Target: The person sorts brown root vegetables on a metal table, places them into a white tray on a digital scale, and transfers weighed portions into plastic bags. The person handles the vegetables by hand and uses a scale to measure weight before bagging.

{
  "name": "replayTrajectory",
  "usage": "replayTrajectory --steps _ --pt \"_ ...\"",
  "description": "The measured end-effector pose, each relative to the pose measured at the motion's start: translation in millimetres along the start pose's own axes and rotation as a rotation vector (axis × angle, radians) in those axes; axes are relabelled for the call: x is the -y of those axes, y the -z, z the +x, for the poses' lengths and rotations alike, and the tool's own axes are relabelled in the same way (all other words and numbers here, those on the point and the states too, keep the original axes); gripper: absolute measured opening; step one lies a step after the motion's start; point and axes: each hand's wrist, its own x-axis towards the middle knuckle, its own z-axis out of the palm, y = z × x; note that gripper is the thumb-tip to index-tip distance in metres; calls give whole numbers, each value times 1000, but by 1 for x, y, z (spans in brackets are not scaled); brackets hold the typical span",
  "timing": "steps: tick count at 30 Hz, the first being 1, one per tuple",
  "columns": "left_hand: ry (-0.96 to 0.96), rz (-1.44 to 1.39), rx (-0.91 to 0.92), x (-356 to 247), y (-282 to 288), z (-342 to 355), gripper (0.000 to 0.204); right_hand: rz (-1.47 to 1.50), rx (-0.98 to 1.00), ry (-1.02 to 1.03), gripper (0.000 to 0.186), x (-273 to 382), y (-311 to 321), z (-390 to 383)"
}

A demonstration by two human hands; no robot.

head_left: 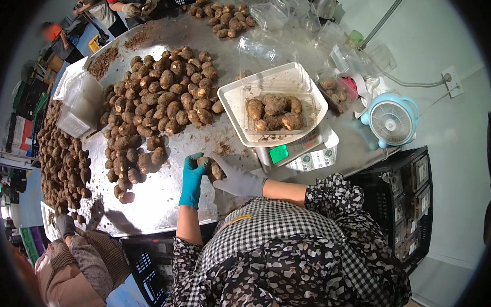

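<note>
Your L hand (192,179) & R hand (239,179) both have fingers round one taro (216,171) over the tabletop (163,193); grip it light, turn it slowly w/ both.

From my end I could read nothing: print on the labels (317,160) and the green display (278,154) on the scale (306,144) was too small.

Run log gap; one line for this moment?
left hand, right hand: both hold one taro | white tray: on scale, holds clear container of taros
</note>
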Motion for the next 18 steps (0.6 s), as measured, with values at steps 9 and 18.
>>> replayTrajectory --steps 9,18 --pt "-205 882 -439 17 29 60 37 -329 -347 746 25 13 57 -20" --pt "-682 713 -408 -70 -58 34 33 182 -1061 20 38 -103 256 22"
